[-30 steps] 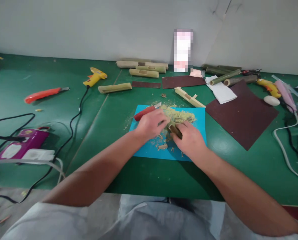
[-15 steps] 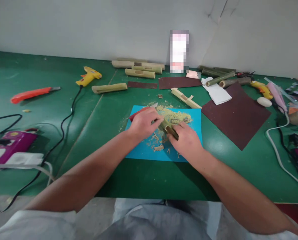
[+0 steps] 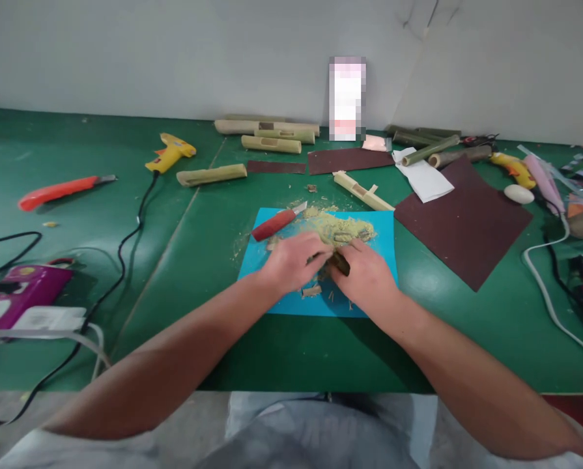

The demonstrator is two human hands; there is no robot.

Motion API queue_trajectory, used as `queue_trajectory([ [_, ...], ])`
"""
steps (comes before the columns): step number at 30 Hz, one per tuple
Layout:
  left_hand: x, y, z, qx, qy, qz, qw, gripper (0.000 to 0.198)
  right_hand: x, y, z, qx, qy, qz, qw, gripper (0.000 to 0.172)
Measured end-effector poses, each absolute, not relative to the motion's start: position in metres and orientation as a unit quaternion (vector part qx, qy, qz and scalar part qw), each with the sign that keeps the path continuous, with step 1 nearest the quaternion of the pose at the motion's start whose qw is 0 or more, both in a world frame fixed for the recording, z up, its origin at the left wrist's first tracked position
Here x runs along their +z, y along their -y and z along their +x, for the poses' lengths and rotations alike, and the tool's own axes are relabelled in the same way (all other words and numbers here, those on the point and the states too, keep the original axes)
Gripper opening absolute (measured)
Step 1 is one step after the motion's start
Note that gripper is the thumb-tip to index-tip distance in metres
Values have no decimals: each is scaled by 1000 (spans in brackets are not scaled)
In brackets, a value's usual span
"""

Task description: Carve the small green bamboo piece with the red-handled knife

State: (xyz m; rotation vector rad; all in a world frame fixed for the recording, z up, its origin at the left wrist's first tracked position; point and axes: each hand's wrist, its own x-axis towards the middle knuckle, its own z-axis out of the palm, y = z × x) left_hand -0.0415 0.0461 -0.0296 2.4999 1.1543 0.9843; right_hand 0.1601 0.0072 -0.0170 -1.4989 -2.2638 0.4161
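Observation:
A short bamboo tube point(image 3: 340, 262) with a cut opening lies mostly hidden between my hands, above a blue sheet point(image 3: 291, 306). My right hand point(image 3: 367, 270) is closed round its near end. The fingers of my left hand point(image 3: 296, 262) are bent in a pinch at the tube's other end; their tips are partly hidden. Just beyond my left hand, a red-handled knife point(image 3: 274, 225) rests on the sheet, blade pointing away to the right. Pale bamboo shavings point(image 3: 337, 225) and a small bamboo chip point(image 3: 311, 291) are scattered around the hands.
Several cut bamboo pieces point(image 3: 271, 144) lie toward the wall. At left are an orange utility knife point(image 3: 59, 192), a yellow glue gun point(image 3: 170, 153) with its cord, and a purple power strip point(image 3: 25, 293). Brown sandpaper point(image 3: 467, 228) and a white egg-shaped object point(image 3: 519, 194) sit at right.
My left hand has shifted right and slightly nearer along the bamboo tube, covering more of it and uncovering the red knife handle. My right hand stays on the tube.

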Motion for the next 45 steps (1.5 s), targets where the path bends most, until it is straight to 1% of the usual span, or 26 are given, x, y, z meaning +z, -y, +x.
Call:
queue_trajectory([
  [4,-29,-45,-43,361,-419,827,94,24,-17,-9,160,155,802,-541,200,8],
  [7,-29,-45,-42,341,-402,843,107,24,-19,-9,161,157,802,-538,209,8],
  [11,-28,-41,-39,349,-430,828,86,23,-22,-9,161,154,803,-534,216,8],
  [15,-31,-40,-40,331,-416,837,128,22,-23,-10,162,151,810,-524,216,7],
  [20,-35,-50,-48,378,-451,802,104,18,-17,-9,164,131,816,-530,188,12],
  [25,-34,-53,-48,368,-441,812,107,18,-11,-6,165,87,829,-524,177,23],
  [26,-33,-54,-48,363,-446,812,101,19,-11,-5,166,83,829,-523,179,22],
  [29,-31,-53,-46,362,-469,801,85,20,-14,-6,166,84,826,-525,187,7],
  [34,-32,-47,-40,334,-434,826,131,23,-19,-9,164,98,818,-533,193,13],
  [38,-32,-45,-38,343,-445,820,107,23,-21,-9,164,106,816,-533,198,12],
  [42,-33,-43,-37,319,-419,841,122,23,-22,-9,164,110,818,-526,203,13],
  [45,-34,-45,-39,353,-436,820,111,24,-22,-8,163,111,816,-527,211,11],
])
